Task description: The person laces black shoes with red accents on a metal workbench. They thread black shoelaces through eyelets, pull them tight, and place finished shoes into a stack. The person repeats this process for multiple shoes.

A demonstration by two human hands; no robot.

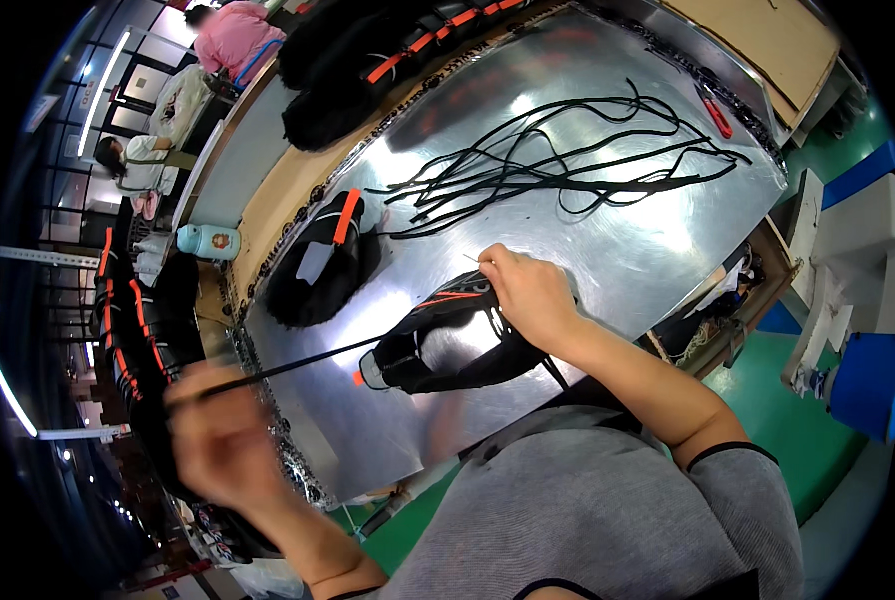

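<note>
A black shoe upper (457, 365) with orange trim lies on the metal tabletop in front of me. My right hand (532, 300) is closed at its laced side, thumb and fingertips pinched together. A thin pale sliver, too small to name, sticks out from those fingertips. From the upper, a black shoelace (317, 357) runs taut to the left. Its other end is in my left hand (217, 435), which is smeared by motion but closed round the lace, out past the table's left edge. A second black upper (322, 265) with an orange tab stands beyond, apart from both hands.
Several loose black laces (567, 180) lie tangled across the far tabletop (657, 235). Red-handled snippers (715, 115) are at the far right. More black uppers (387, 65) line the back and left sides. A light-blue bottle (208, 241) stands left. Two people sit farther off.
</note>
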